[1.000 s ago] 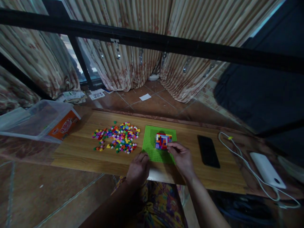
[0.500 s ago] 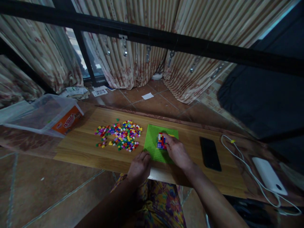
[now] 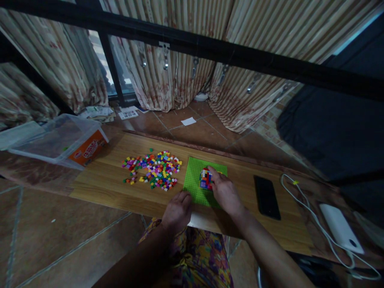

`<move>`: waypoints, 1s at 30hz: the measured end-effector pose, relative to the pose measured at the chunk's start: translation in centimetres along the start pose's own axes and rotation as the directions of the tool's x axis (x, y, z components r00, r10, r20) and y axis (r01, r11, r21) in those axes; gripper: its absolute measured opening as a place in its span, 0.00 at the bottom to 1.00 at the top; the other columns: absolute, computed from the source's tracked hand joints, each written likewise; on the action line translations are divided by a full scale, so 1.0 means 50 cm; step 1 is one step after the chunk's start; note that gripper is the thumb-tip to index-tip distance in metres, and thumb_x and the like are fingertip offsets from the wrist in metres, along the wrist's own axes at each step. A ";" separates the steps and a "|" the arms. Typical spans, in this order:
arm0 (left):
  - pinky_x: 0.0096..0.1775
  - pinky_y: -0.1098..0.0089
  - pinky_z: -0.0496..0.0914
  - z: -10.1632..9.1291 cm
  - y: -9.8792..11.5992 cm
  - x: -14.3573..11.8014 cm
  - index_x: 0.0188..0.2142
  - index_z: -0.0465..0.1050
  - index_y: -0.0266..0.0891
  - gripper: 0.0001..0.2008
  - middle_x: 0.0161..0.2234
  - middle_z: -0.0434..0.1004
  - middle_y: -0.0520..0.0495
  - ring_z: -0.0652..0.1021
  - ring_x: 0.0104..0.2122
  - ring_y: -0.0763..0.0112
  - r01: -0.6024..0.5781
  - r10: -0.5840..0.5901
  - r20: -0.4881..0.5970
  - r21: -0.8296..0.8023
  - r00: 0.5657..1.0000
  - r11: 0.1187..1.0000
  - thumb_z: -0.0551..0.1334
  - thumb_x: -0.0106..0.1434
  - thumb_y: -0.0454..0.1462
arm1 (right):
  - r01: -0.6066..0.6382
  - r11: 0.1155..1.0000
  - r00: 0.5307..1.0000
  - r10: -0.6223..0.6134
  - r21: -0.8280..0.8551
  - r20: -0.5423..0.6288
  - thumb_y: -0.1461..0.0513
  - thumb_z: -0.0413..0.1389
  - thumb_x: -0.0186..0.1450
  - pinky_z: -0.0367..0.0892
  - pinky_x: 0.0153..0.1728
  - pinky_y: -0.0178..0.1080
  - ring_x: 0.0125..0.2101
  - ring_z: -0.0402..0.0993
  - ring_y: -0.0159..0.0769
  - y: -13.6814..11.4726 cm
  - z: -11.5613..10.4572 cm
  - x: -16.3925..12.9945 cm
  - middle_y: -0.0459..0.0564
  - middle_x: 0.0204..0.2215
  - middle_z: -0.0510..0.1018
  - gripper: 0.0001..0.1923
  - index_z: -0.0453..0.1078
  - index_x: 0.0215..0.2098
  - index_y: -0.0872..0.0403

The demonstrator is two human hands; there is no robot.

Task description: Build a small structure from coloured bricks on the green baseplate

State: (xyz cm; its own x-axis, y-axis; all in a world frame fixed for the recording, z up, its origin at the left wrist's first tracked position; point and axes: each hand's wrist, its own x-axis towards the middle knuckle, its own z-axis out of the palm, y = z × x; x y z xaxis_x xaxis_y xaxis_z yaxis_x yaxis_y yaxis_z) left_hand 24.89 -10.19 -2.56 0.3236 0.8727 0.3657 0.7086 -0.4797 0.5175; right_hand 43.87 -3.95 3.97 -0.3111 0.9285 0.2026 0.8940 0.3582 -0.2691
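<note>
A green studded baseplate point(image 3: 192, 188) lies on the wooden board. On it stands a small, low build of coloured toy bricks point(image 3: 205, 180), with red, blue, white and purple showing. My right hand point(image 3: 227, 194) covers the build's right side, its index finger reaching over the top and the other fingers curled and partly hidden. At the baseplate's near left corner rests my left hand point(image 3: 178, 210), fingers bent and closed on the edge. Left of the plate, many loose toy bricks point(image 3: 162, 170) are spread in a heap of mixed colours.
The wooden board point(image 3: 105, 184) carries a black phone point(image 3: 267, 197) on the right. Beyond it lie a white cable point(image 3: 312, 216) and a white power bank point(image 3: 342, 228). A clear plastic box point(image 3: 60, 140) with an orange label stands at far left. A black metal bar point(image 3: 192, 42) crosses above.
My right index finger has straightened somewhat over the top of the brick build. My left hand stays at the plate's corner. The whole view has shifted slightly.
</note>
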 end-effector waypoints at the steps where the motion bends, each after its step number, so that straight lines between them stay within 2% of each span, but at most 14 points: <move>1: 0.45 0.64 0.72 0.000 0.000 0.000 0.37 0.68 0.40 0.07 0.40 0.74 0.44 0.74 0.41 0.64 0.002 -0.002 0.001 0.000 1.000 1.000 0.56 0.61 0.29 | -0.011 1.000 1.000 0.011 0.013 -0.019 0.73 0.46 0.60 0.70 0.46 0.43 0.43 0.74 0.42 0.001 0.000 -0.004 0.55 0.45 0.77 0.33 0.56 0.63 0.53; 6: 0.44 0.64 0.72 0.002 0.000 -0.001 0.38 0.69 0.40 0.08 0.40 0.74 0.44 0.74 0.41 0.65 0.011 -0.011 -0.006 -0.016 1.000 1.000 0.56 0.60 0.29 | -0.076 0.996 0.986 0.083 0.057 -0.147 0.67 0.46 0.66 0.71 0.43 0.44 0.40 0.74 0.42 0.006 -0.001 -0.039 0.55 0.42 0.76 0.23 0.63 0.59 0.52; 10: 0.44 0.65 0.72 0.006 -0.002 -0.001 0.37 0.69 0.40 0.08 0.40 0.73 0.45 0.74 0.40 0.66 0.005 -0.006 -0.011 -0.039 1.000 0.999 0.55 0.61 0.28 | -0.041 0.999 0.978 0.045 0.024 -0.205 0.64 0.45 0.69 0.69 0.44 0.43 0.42 0.72 0.42 0.000 0.004 -0.073 0.56 0.42 0.75 0.17 0.69 0.53 0.54; 16: 0.43 0.65 0.72 0.006 -0.004 -0.001 0.38 0.68 0.39 0.08 0.40 0.73 0.44 0.74 0.41 0.65 -0.011 0.011 -0.028 -0.018 1.000 1.000 0.56 0.60 0.29 | -0.068 0.990 0.984 0.046 -0.125 -0.172 0.67 0.47 0.67 0.68 0.43 0.44 0.44 0.67 0.44 -0.006 0.029 -0.090 0.57 0.48 0.72 0.19 0.71 0.53 0.51; 30: 0.45 0.63 0.72 0.005 -0.005 -0.001 0.39 0.68 0.40 0.09 0.41 0.73 0.44 0.74 0.42 0.63 -0.007 0.007 -0.010 -0.038 1.000 0.999 0.57 0.60 0.28 | -0.079 0.990 0.977 0.053 -0.117 -0.207 0.66 0.46 0.68 0.67 0.44 0.43 0.46 0.65 0.45 0.004 0.043 -0.097 0.57 0.49 0.69 0.19 0.71 0.53 0.51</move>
State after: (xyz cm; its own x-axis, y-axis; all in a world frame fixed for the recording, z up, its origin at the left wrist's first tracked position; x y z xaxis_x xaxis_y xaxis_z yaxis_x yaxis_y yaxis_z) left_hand 24.85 -10.09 -2.93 0.3222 0.8683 0.3773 0.6820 -0.4893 0.5435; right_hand 44.88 -8.15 0.91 -0.1894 0.9061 0.3784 0.9475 0.2698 -0.1719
